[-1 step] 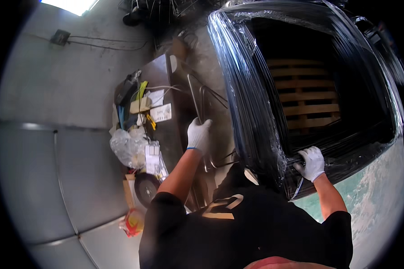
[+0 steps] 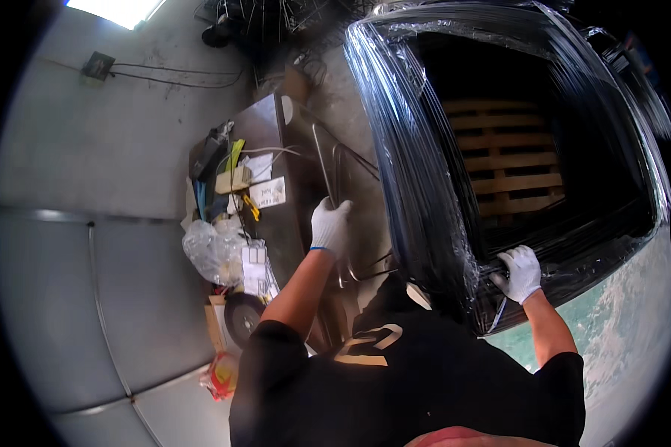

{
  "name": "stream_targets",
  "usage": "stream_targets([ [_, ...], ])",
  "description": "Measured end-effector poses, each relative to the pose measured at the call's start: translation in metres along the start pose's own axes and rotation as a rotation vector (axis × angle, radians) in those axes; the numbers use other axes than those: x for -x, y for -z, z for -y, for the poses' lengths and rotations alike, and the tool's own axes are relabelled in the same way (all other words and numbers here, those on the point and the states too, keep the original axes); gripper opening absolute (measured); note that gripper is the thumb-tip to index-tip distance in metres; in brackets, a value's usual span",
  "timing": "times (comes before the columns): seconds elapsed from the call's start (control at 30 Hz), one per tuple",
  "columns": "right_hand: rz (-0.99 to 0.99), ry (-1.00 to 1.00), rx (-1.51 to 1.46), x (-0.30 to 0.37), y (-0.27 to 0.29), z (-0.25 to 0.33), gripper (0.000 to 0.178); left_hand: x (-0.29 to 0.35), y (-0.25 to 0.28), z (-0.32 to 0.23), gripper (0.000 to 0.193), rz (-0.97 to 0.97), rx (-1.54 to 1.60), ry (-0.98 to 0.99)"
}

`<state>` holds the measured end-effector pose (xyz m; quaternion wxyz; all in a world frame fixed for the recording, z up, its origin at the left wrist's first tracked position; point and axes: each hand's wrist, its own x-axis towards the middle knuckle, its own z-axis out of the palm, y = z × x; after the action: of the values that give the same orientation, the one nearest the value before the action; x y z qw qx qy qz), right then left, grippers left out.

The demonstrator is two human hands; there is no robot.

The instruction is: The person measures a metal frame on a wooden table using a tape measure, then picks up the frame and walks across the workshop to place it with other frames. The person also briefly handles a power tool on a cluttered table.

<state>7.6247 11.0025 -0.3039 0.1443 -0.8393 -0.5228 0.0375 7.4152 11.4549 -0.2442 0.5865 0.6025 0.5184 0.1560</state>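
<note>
My left hand (image 2: 330,226), in a white knit glove with a blue cuff edge, is closed round a bent metal tube frame (image 2: 323,158) beside the table. That frame's lower bends show below my wrist. On the right, a large square stack of black rods or frames (image 2: 410,164) is wound in clear plastic film, with a deep hollow in its middle. My right hand (image 2: 520,274), also gloved in white, has its fingers curled over the stack's near rim. A thin pale strip (image 2: 497,314) hangs just below that thumb.
Wooden pallet slats (image 2: 507,160) show inside the hollow. A dark table (image 2: 257,123) at left bears papers (image 2: 267,192), a clear plastic bag (image 2: 212,249) and a yellow cutter (image 2: 251,208). A black wheel-like disc (image 2: 243,319) and a red-yellow bag (image 2: 219,376) sit nearer me. Grey wall panels stand far left.
</note>
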Motion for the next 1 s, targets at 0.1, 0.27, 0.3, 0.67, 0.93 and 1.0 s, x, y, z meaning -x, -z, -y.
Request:
stream_targets([
  [0.1, 0.013, -0.030, -0.009, 0.000, 0.000, 0.000, 0.051, -0.021, 0.011, -0.025, 0.015, 0.060, -0.005, 0.031],
  [0.27, 0.003, -0.163, 0.041, -0.011, -0.012, 0.013, 0.040, -0.059, 0.025, -0.045, 0.016, 0.086, -0.019, -0.066],
  [0.3, -0.046, -0.178, 0.031, -0.012, -0.021, 0.019, 0.040, -0.057, 0.026, -0.056, 0.017, 0.071, -0.009, -0.048],
  [0.67, -0.267, -0.553, -0.194, -0.067, -0.081, 0.090, 0.065, -0.176, 0.044, -0.052, 0.024, 0.059, -0.064, -0.196],
  [0.93, -0.208, -1.080, -0.002, -0.151, -0.111, 0.119, 0.047, -0.299, 0.047, -0.091, 0.025, 0.162, -0.031, -0.106],
  [1.0, -0.209, -1.154, 0.062, -0.185, -0.093, 0.143, 0.049, -0.321, 0.056, -0.107, 0.023, 0.145, -0.098, -0.179],
])
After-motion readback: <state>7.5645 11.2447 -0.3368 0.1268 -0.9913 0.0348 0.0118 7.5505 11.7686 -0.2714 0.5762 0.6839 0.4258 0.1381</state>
